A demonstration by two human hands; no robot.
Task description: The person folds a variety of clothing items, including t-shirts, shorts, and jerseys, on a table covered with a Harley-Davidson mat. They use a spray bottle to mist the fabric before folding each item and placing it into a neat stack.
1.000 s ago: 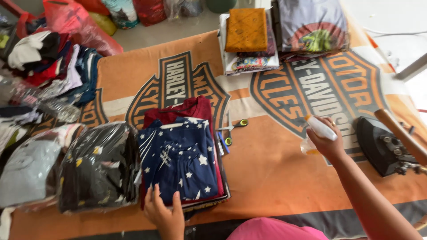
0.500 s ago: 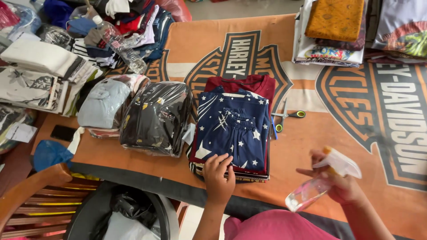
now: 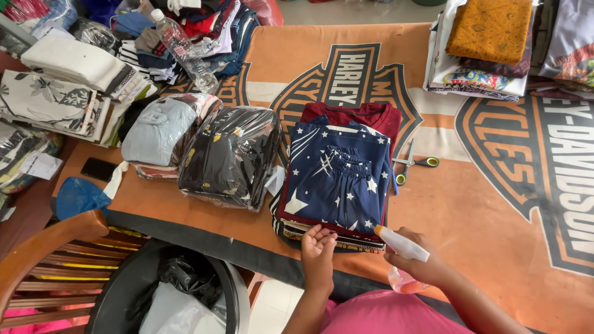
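Observation:
My left hand [image 3: 318,252] rests with spread fingers on the near edge of a stack of folded clothes; its top piece is a navy garment with white stars [image 3: 339,176] over a maroon one [image 3: 371,114]. My right hand [image 3: 416,265] grips a small clear spray bottle [image 3: 402,244] with a white nozzle, held just to the right of the stack's near corner. Both hands sit over an orange table cover [image 3: 470,216] with a large printed emblem.
Plastic-wrapped folded clothes [image 3: 230,158] lie left of the stack. Green-handled scissors [image 3: 413,164] lie to its right. More folded piles [image 3: 482,43] sit at the far right, a water bottle [image 3: 182,49] at far left. A wooden chair [image 3: 55,247] and bin [image 3: 179,297] stand nearby.
The view has swung left and down. My right hand has brought the spray bottle in from the right to the stack's near corner. My left hand stays on the stack's near edge.

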